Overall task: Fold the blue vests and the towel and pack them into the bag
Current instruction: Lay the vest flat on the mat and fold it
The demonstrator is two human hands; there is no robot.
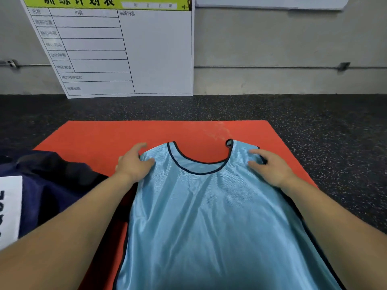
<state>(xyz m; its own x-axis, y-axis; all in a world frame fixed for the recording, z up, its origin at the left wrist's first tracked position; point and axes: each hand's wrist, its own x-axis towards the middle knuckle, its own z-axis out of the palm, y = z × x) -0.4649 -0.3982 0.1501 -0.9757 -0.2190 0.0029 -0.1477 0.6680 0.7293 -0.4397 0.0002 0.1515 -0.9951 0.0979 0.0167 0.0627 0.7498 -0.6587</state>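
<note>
A light blue vest (209, 216) lies face up on a red mat (100, 139) spread over the dark speckled floor (314, 114), its neckline away from the person and its hem running out of view at the near edge. The left hand (134, 162) rests on the vest's left shoulder strap, thumb on the cloth and fingers curled over the strap's outer edge, seemingly pinching it. The right hand (270, 166) lies on the other strap with fingers loosely spread, pressing it flat rather than clearly gripping it. A dark navy bag (48, 185) with a white panel sits just outside the left forearm, partly on the mat. No towel and no second vest are visible. The judged step is squaring the shoulders before the first fold. The risks arise from the fabric: it looks thin and slippery, so a fold begun with uneven grips would probably skew, with the right strap sliding from under the flat fingers. Wrinkles across the chest may be creased into the fold. The left forearm, sweeping outward, could drag the bag's edge.
</note>
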